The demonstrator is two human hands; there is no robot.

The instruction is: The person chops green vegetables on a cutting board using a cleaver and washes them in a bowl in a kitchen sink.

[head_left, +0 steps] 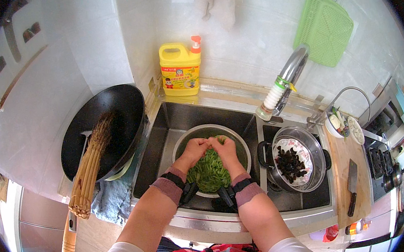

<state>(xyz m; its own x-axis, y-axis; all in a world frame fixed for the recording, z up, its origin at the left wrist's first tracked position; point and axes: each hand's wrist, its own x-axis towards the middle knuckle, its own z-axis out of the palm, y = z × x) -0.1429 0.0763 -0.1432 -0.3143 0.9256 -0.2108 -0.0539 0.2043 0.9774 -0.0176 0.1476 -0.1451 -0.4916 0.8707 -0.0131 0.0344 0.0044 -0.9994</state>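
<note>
My left hand (196, 150) and my right hand (224, 149) meet over a round stainless steel basin (177, 146) in the left sink bowl. Their fingertips are pinched together, with a bit of green vegetable between them, mostly hidden by the fingers. Below, the basin holds a heap of cut green vegetable pieces (209, 176), which look like green beans. Both wrists wear black straps over mauve cuffs. On the right side of the sink, a steel pot with a glassy rim (316, 162) contains a patterned plate (280, 147) of dark pieces, perhaps wood ear fungus.
A black wok (123, 108) stands left, with a bamboo brush (90, 173) and spatula across it. Behind are a yellow detergent jug (180, 62) and the faucet (291, 66). A cleaver (352, 180) lies on the wooden cutting board (341, 171), near a white bowl (332, 128) of vegetables.
</note>
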